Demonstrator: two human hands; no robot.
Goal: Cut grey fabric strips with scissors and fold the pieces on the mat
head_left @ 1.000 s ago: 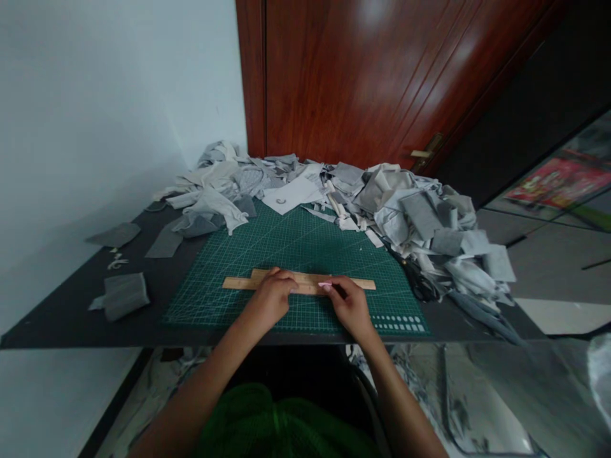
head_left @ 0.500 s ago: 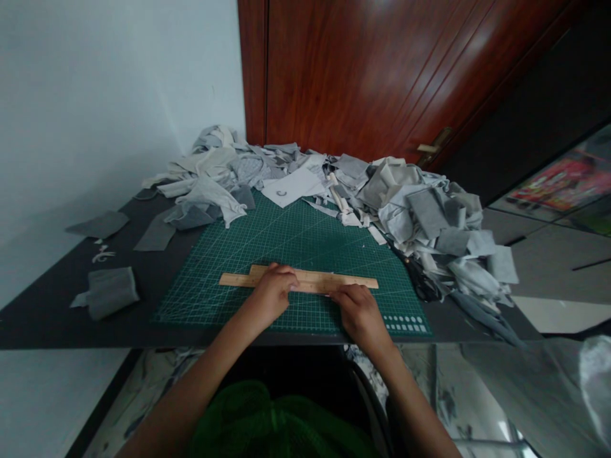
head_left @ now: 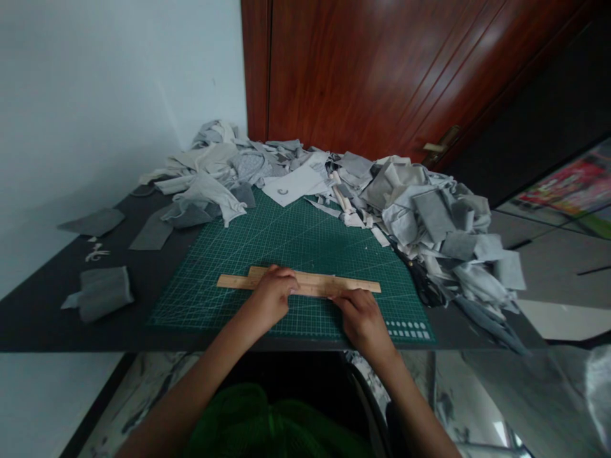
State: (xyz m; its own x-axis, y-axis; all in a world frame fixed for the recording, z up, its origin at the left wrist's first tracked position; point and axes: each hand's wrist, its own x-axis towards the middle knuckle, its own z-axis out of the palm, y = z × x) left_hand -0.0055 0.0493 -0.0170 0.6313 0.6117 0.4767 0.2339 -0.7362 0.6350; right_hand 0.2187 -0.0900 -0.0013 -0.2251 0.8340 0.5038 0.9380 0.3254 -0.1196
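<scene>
Two light wooden rulers (head_left: 229, 281) lie flat and partly overlapping on a green cutting mat (head_left: 305, 235). My left hand (head_left: 273, 292) is closed over the middle of the rulers, with the thumb near their lower edge. At that same edge, further right, my right hand (head_left: 360, 315) has its fingers bunched together against the ruler. Its fingertips partly hide what they pinch. Thin pale slivers show along the rulers' edges, too small to name.
Grey and white fabric scraps (head_left: 434, 213) are heaped at the right, more (head_left: 210, 172) at back left. Black-handled scissors (head_left: 424, 286) lie beside the right heap. A white sheet (head_left: 296, 184) rests at the back. A folded grey cloth (head_left: 105, 292) sits on the dark table (head_left: 157, 280).
The head view has shifted slightly. Both hands stay at the rulers, with no clear movement of the rulers on the mat.
</scene>
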